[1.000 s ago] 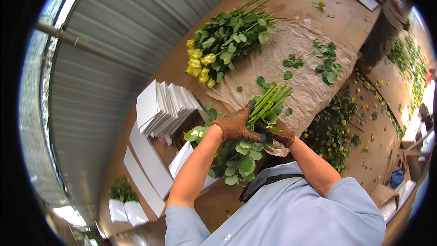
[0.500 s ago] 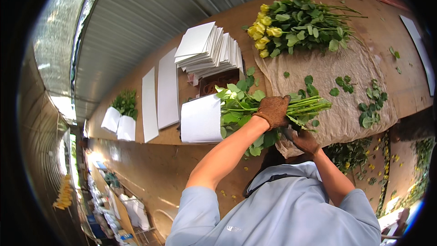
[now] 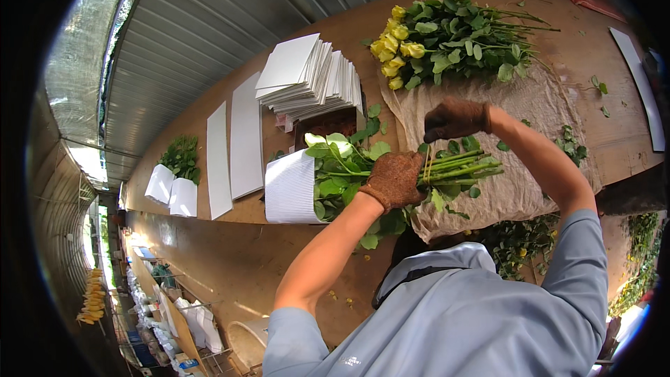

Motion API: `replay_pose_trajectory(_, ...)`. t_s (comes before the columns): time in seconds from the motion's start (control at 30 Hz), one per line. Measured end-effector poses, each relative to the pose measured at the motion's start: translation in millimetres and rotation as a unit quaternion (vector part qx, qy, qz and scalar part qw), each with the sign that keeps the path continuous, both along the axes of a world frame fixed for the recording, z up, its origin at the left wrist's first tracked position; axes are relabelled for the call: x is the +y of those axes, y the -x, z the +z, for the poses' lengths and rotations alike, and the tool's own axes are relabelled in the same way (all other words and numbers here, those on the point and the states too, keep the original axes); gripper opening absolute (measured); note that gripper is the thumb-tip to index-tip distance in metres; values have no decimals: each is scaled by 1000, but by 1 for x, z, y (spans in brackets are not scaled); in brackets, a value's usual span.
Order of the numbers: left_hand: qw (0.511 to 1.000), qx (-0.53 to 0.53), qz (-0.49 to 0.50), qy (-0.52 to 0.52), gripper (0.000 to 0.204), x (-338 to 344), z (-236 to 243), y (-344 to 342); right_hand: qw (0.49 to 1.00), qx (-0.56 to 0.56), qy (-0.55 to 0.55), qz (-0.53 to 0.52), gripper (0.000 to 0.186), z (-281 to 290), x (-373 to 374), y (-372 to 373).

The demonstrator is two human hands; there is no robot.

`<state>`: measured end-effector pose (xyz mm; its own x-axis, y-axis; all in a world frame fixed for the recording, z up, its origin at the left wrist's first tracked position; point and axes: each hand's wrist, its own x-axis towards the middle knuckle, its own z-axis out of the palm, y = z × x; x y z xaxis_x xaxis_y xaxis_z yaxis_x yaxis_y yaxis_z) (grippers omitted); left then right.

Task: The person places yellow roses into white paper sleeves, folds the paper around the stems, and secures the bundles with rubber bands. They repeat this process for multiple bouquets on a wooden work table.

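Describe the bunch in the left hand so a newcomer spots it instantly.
On the brown table, find the big stack of white cards. Nearer the person, a leafy bunch points its stems right, with a ribbed white wrap at its left end. Unlike the yellow-rose bunch farther back, it is gripped by the gloved left hand.

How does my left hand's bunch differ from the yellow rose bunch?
The leafy green bunch has one end inside a ribbed white wrapper, while the yellow rose bunch shows bare blooms. The leafy green bunch is gripped by your brown gloved left hand; the yellow rose bunch lies untouched. Both have green leaves and stems pointing right.
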<state>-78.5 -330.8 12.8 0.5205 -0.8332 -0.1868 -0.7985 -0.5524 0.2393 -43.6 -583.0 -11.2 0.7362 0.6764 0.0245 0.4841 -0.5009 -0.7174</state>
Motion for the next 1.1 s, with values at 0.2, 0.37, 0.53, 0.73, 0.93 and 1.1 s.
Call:
replay_pose_trajectory(0.2, 997, 4, 63, -42, 71, -5, -16, -7, 865, -2, -399, -305, 39, -187, 112, 155)
replay_pose_trajectory(0.37, 987, 7, 86, -135, 75, -19, -60, -4, 883, 29, -247, -398, 46, -59, 140, 211)
replay_pose_trajectory(0.53, 988, -16, 64, -142, 61, -25, -70, -5, 954, -14, -194, -228, 53, 4, 153, 220)
replay_pose_trajectory(0.73, 994, -54, 61, -66, 47, -5, -82, 0, 938, -236, -178, -181, 44, 63, 114, 144)
replay_pose_trajectory(0.93, 999, -35, 27, -4, 64, 2, -20, 2, 956, 117, -217, -159, 28, -91, 1, 43)
replay_pose_trajectory(1.1, 995, -54, 63, -60, 53, -3, -59, -8, 895, -49, -269, -352, 27, -135, 126, 187)
